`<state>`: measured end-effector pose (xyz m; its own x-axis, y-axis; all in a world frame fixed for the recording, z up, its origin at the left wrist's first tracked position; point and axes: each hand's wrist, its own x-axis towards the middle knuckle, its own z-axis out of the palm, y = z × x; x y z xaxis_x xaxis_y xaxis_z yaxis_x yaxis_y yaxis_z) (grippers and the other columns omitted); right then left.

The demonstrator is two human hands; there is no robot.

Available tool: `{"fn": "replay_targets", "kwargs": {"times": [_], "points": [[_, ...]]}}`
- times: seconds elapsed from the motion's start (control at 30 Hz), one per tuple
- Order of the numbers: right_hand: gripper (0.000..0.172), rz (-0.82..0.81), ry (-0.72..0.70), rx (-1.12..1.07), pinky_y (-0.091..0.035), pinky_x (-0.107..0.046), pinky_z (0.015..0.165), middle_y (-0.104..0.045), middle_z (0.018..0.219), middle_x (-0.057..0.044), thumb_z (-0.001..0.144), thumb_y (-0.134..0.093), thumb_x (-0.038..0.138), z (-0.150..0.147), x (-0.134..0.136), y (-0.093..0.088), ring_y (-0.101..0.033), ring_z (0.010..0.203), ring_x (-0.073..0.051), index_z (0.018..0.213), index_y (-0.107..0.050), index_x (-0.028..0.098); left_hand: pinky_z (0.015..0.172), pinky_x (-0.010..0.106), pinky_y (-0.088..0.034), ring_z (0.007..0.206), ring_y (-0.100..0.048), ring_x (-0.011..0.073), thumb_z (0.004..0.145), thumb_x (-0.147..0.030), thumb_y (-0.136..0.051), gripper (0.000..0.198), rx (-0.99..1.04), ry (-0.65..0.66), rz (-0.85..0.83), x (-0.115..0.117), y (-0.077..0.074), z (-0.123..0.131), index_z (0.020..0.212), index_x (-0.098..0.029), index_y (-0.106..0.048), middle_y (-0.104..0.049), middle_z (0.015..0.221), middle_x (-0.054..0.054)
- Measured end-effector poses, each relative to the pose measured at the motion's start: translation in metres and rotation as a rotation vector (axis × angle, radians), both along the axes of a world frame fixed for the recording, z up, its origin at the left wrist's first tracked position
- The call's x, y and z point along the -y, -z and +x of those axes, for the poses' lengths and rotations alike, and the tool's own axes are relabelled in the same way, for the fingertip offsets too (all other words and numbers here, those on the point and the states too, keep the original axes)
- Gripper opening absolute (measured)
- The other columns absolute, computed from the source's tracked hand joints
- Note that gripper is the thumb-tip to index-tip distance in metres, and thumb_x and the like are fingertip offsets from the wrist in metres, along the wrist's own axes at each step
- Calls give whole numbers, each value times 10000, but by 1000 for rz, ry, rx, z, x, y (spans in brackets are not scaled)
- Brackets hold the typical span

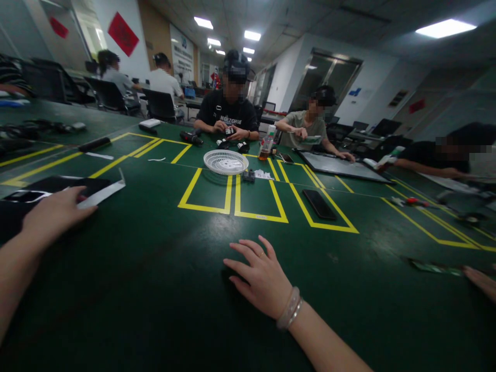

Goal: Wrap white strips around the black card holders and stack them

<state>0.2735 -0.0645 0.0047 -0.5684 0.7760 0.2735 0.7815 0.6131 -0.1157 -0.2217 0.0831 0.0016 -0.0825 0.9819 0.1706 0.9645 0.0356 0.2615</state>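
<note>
On the left, my left hand (54, 214) lies over a dark flat item (95, 184) with a white strip (108, 194) along its edge. Its thumb and fingers curl around something small, of which only a dark red bit shows between them; the rest is hidden. My right hand (261, 276) is at the middle of the green table (186, 289), fingers spread, holding nothing. It wears a ring and bracelets. Nearest beyond it are yellow tape outlines (261, 217) on the tabletop.
A white round basket (226, 162) sits mid-table, with small dark parts (248, 176) beside it. A black phone (320, 204) lies inside a taped outline. Farther back are a bottle (266, 143), a power drill (191, 137) and seated people. Another person's hand (480, 283) shows at the right edge.
</note>
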Motion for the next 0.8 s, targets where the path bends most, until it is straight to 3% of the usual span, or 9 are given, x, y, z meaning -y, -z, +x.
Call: {"fn": "replay_targets", "kwargs": {"times": [0.1,0.27,0.37,0.43,0.53,0.63,0.7,0.8], "points": [[351,14,7,-19,-201,-554,1159,-545,1432,-20,941,-596,331,-1,1,0,-451,1334,-242,1291,-579,346,897,440,-487,1062,-559,331,951,-460,-444,639,7,147,-46,10,-11,53,1418,-27,-407,-548,1247,173],[437,15,3,-32,-180,-537,1167,-512,1468,-47,953,-572,316,-2,1,-1,-442,1346,-242,1384,-501,327,946,406,-479,1135,-536,281,970,-355,-499,476,159,737,-42,39,-6,143,1402,-157,-469,-560,1276,108],[492,-19,-6,-37,-168,-544,1166,-519,1465,-65,944,-594,324,-3,1,-2,-449,1346,-254,1419,-462,309,953,370,-487,1143,-545,243,928,-223,-539,481,243,984,-103,63,1,180,1405,-239,-483,-568,1271,83],[493,-66,-20,-40,-160,-550,1165,-611,1366,-57,945,-600,312,-3,0,-1,-527,1269,-242,1417,-458,306,958,347,-491,1158,-543,225,913,-174,-548,507,297,1061,-129,76,2,194,1405,-276,-481,-564,1280,71],[462,-137,-41,-36,-214,-548,1145,-703,1207,-28,942,-595,266,-3,-1,-1,-640,1082,-211,1389,-481,294,949,333,-499,1157,-549,215,940,-209,-556,484,342,1077,-142,84,-1,199,1409,-295,-471,-570,1277,63],[422,-139,-21,-59,-316,-521,1093,-701,1210,-41,926,-594,239,-2,-2,0,-660,1035,-209,1343,-528,265,1005,367,-476,1209,-527,245,948,-402,-614,517,307,1019,-127,72,-3,187,1426,-280,-458,-545,1338,68],[390,-98,14,-104,-378,-481,1049,-704,1195,-42,917,-599,237,-1,-3,-1,-660,1030,-204,1304,-565,258,1076,418,-416,1272,-481,280,953,-538,-576,599,237,895,-69,55,-5,168,1448,-230,-439,-496,1406,87],[352,-17,108,-198,-469,-408,931,-710,1150,-54,916,-596,255,1,-5,-2,-659,1009,-203,1267,-604,236,1123,501,-325,1329,-409,335,1026,-569,-353,663,32,549,57,26,-6,120,1452,-63,-406,-427,1449,177]]}}
